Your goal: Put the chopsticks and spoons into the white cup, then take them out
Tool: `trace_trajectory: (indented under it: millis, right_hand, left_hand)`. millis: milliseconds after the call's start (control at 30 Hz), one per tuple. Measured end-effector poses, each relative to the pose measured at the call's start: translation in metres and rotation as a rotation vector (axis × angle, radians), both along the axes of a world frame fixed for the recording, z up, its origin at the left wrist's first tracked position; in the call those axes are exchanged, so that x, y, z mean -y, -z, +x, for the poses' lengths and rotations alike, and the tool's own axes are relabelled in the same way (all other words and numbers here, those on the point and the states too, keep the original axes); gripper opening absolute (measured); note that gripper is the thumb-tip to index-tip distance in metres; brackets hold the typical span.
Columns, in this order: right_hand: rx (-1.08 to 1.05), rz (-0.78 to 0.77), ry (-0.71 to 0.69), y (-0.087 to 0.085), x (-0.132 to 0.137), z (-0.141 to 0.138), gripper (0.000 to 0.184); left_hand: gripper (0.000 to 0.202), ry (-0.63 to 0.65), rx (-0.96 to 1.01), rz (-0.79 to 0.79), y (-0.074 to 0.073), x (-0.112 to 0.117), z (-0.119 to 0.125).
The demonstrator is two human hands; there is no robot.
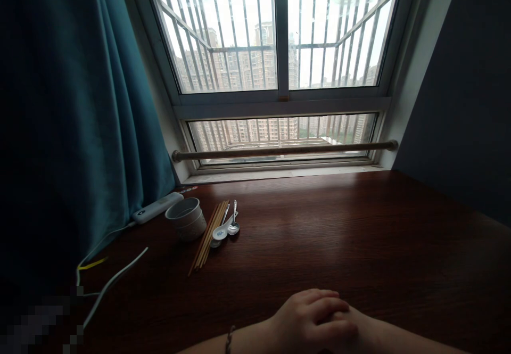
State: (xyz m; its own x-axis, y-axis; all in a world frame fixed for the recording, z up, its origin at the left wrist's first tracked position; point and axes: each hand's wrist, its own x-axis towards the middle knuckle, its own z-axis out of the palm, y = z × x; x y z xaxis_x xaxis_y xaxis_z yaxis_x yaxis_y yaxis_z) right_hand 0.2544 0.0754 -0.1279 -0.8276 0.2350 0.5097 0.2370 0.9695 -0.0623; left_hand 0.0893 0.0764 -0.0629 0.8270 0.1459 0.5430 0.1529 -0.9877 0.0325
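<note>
At the near edge of the table, my left hand point(309, 317), with a braided bracelet on its wrist, lies over my right hand point(353, 317). The left fingers are curled round it, and the right fingers are mostly hidden beneath. Farther off to the left stands a pale cup point(191, 226), upright. Beside it is a bundle of wooden chopsticks point(207, 239), lying at a slant. Just right of these rest a white ceramic spoon point(220, 232) and a metal spoon point(233, 227). Another metal spoon point(215, 243) is partly covered by the white one. Neither hand touches these items.
A white power strip point(158, 207) lies behind the cup by the blue curtain point(120, 104). Pale cables point(115, 277) and a yellow strip point(93, 263) are at the left. Behind the brown table point(319, 226) is a barred window with a horizontal rail point(287, 151).
</note>
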Motion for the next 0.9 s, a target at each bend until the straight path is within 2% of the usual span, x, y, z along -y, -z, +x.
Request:
trace_trajectory:
  millis: [400, 600, 900]
  right_hand:
    - [0.003, 0.02, 0.02, 0.013, -0.004, 0.002, 0.029]
    - [0.012, 0.021, 0.022, 0.005, -0.002, 0.002, 0.027]
    - [0.005, 0.02, 0.008, -0.017, 0.005, -0.002, 0.027]
  left_hand:
    - [0.028, 0.0, 0.005, -0.009, 0.002, 0.0, -0.001]
    - [0.028, 0.007, 0.03, 0.003, 0.0, 0.0, 0.0]
    - [0.029, 0.012, 0.016, 0.0, -0.002, 0.0, -0.001]
